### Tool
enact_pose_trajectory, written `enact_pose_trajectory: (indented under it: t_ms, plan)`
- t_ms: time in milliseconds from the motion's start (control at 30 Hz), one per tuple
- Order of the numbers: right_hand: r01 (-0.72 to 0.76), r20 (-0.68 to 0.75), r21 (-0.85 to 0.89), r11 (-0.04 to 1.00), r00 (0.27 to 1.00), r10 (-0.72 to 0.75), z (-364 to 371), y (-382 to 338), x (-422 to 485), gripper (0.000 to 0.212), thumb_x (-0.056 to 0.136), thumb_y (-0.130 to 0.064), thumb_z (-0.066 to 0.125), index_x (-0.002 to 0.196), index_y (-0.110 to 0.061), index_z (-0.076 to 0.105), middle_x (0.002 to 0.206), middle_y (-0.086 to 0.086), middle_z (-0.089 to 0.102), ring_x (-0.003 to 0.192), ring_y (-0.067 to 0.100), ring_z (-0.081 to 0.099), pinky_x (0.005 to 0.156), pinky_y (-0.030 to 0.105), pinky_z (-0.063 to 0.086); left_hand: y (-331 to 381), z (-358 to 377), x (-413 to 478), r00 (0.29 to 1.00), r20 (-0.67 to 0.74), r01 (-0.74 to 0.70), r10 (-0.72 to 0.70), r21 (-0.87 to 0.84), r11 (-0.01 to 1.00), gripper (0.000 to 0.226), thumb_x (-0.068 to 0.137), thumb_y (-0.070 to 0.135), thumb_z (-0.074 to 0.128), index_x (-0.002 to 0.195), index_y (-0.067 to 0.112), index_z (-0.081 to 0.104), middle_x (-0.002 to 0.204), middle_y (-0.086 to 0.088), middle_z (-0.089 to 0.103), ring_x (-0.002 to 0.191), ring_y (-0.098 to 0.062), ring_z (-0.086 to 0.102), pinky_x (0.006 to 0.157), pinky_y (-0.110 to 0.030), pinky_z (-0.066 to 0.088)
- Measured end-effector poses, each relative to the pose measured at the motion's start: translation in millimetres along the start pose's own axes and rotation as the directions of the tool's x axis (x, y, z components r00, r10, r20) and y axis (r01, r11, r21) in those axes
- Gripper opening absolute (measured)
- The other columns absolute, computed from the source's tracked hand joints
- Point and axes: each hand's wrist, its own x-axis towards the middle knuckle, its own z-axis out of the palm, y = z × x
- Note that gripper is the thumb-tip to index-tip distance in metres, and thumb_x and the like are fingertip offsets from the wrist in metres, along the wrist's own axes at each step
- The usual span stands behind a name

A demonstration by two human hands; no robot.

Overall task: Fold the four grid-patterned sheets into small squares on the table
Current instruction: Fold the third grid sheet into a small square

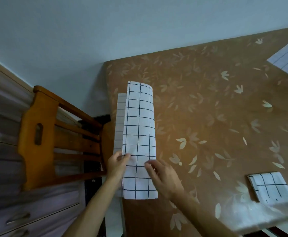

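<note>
The leaf-patterned table (pixel 225 117) is overlaid along its left edge by a long grid sheet (pixel 139 120), folded lengthwise into a strip. The strip's left edge is pinched between thumb and fingers of the left hand (pixel 117 164), and its right side is pressed by nearly straight fingers of the right hand (pixel 163 177).

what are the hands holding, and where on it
The long grid sheet: left hand pinches its left edge, right hand rests on its right edge.
</note>
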Motion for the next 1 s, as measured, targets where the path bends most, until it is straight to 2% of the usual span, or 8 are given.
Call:
enact_pose_trajectory:
  t_ms: [100, 233, 533, 633, 667, 800, 900, 1000]
  plan:
    - [-0.175, -0.036, -0.135, 0.975, 0.984, 0.172, 2, 12, 17, 0.035, 0.103, -0.042, 0.042, 0.126, -0.019, 0.056, 0.113, -0.001, 0.06, 0.086, 0.01, 0.061, 0.075, 0.031, 0.055, -18, -17, 4, 1.0, -0.002, -0.014, 0.014, 0.021, 1.0, 0.007, 0.098, 0.016, 0.061, 0.104, 0.019, 0.063, 0.096, 0.0, 0.063, 0.093, -0.02, 0.063, 0.075, -0.027, 0.051]
    - [-0.33, 0.111, -0.235, 0.915, 0.926, 0.362, 22, 14, 29, 0.057, 0.1, -0.041, 0.051, 0.143, -0.008, 0.034, 0.135, 0.014, 0.05, 0.113, 0.028, 0.059, 0.09, 0.037, 0.052, -37, -27, 13, 0.991, -0.007, -0.126, 0.132, 0.271, 0.954, 0.018, 0.096, 0.016, 0.063, 0.092, -0.001, 0.06, 0.078, -0.013, 0.057, 0.072, -0.017, 0.055, 0.058, -0.015, 0.038]
    - [-0.526, -0.023, -0.217, 0.822, 0.845, 0.534, 45, 23, 35, 0.068, 0.092, -0.044, 0.063, 0.14, -0.005, 0.033, 0.119, 0.011, 0.061, 0.109, 0.029, 0.062, 0.081, 0.036, 0.051, -30, -15, 28, 0.954, 0.039, -0.287, 0.298, 0.412, 0.865, 0.014, 0.096, 0.015, 0.063, 0.086, 0.011, 0.054, 0.072, 0.0, 0.057, 0.065, -0.011, 0.053, 0.054, -0.019, 0.039]
    - [-0.342, -0.092, -0.346, 0.874, 0.939, 0.331, 41, 24, 33, 0.059, 0.092, -0.047, 0.062, 0.134, -0.011, 0.043, 0.121, 0.008, 0.053, 0.111, 0.027, 0.055, 0.088, 0.033, 0.049, -33, -14, 29, 0.945, 0.006, -0.298, 0.326, 0.426, 0.854, 0.01, 0.098, 0.018, 0.061, 0.091, 0.015, 0.056, 0.071, 0.003, 0.057, 0.064, -0.012, 0.055, 0.053, -0.02, 0.04]
    - [-0.229, -0.093, -0.385, 0.894, 0.973, 0.209, 40, 24, 34, 0.055, 0.093, -0.043, 0.062, 0.135, -0.013, 0.045, 0.125, 0.009, 0.052, 0.114, 0.027, 0.054, 0.092, 0.034, 0.049, -35, -14, 30, 0.94, -0.012, -0.302, 0.34, 0.435, 0.849, 0.005, 0.098, 0.02, 0.061, 0.099, 0.015, 0.059, 0.078, 0.002, 0.062, 0.071, -0.015, 0.06, 0.057, -0.023, 0.045]
    - [0.144, 0.061, -0.536, 0.832, 0.989, -0.132, 39, 25, 58, 0.054, 0.093, -0.033, 0.064, 0.141, -0.019, 0.045, 0.157, 0.017, 0.033, 0.142, 0.037, 0.037, 0.11, 0.046, 0.039, -39, -18, 30, 0.9, -0.117, -0.295, 0.42, 0.548, 0.783, 0.043, 0.093, 0.027, 0.068, 0.132, 0.015, 0.055, 0.125, -0.008, 0.056, 0.116, -0.024, 0.054, 0.086, -0.033, 0.052]
    - [0.304, 0.244, -0.562, 0.769, 0.95, -0.197, 47, 20, 85, 0.063, 0.098, -0.038, 0.056, 0.152, -0.018, 0.031, 0.165, 0.015, 0.007, 0.153, 0.032, 0.006, 0.119, 0.043, 0.007, -42, -27, 35, 0.95, -0.149, -0.187, 0.275, 0.434, 0.881, 0.064, 0.09, 0.035, 0.071, 0.144, 0.013, 0.043, 0.138, -0.011, 0.05, 0.125, -0.027, 0.051, 0.093, -0.037, 0.051]
    - [0.327, 0.32, -0.581, 0.745, 0.934, -0.16, 58, 17, 101, 0.069, 0.102, -0.043, 0.046, 0.158, -0.015, 0.017, 0.165, 0.015, -0.007, 0.151, 0.031, -0.012, 0.118, 0.041, -0.01, -49, -37, 39, 0.977, -0.137, -0.115, 0.165, 0.316, 0.942, 0.054, 0.09, 0.036, 0.07, 0.136, 0.014, 0.049, 0.123, -0.011, 0.061, 0.104, -0.022, 0.061, 0.077, -0.027, 0.05]
